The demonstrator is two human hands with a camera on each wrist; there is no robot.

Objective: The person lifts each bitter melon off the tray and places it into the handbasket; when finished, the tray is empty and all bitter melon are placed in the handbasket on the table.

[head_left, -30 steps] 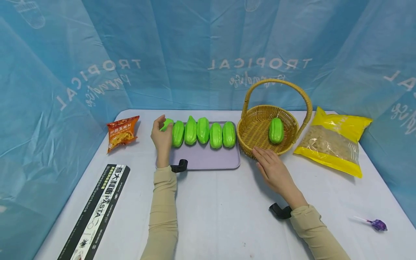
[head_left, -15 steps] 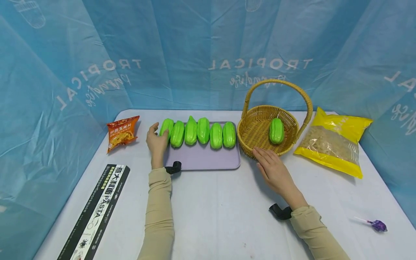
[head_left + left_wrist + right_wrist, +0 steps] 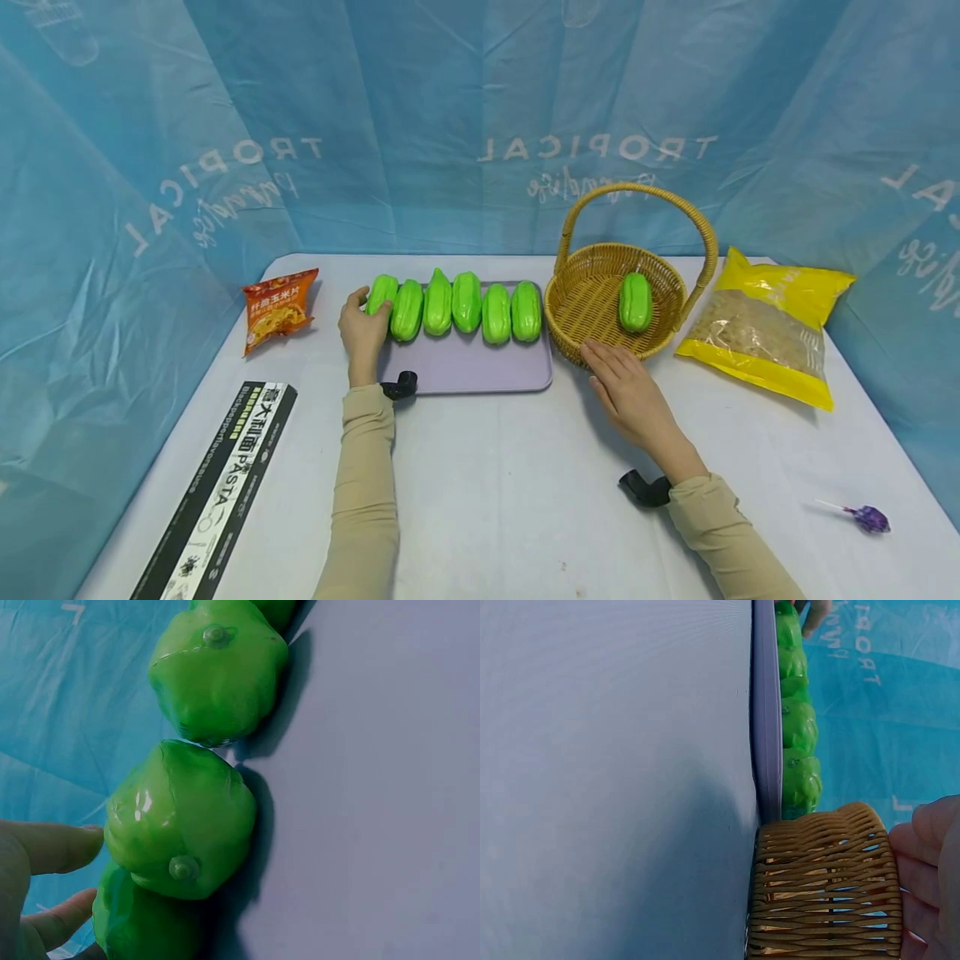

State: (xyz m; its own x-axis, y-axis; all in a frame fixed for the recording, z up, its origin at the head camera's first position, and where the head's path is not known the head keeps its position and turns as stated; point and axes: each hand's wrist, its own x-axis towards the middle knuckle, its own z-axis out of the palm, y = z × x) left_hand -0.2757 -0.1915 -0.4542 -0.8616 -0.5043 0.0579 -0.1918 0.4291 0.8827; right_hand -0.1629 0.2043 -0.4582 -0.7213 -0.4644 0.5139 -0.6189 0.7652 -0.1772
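Observation:
Several green ridged gourds (image 3: 467, 302) lie side by side along the back of a lilac tray (image 3: 480, 377). At the row's left end, my left hand (image 3: 363, 335) has its thumb and fingers spread around the leftmost gourd (image 3: 382, 290). In the left wrist view the thumb tip (image 3: 84, 846) is right at the side of one gourd (image 3: 180, 817), and a finger touches the gourd below it. My right hand (image 3: 630, 396) rests its straight fingers on the front rim of a wicker basket (image 3: 581, 304). Inside the basket lies another green gourd (image 3: 636, 302).
An orange snack bag (image 3: 279, 310) sits left of the tray, with a long black-and-white pasta box (image 3: 217, 492) in front. Right of the basket lies a yellow bag (image 3: 768, 325). A purple lollipop (image 3: 870, 518) is at the front right. The basket's handle (image 3: 637, 190) arches high.
My left hand has shifted left, and the leftmost gourd it covered now shows at the end of the row. My right hand stays on the basket rim.

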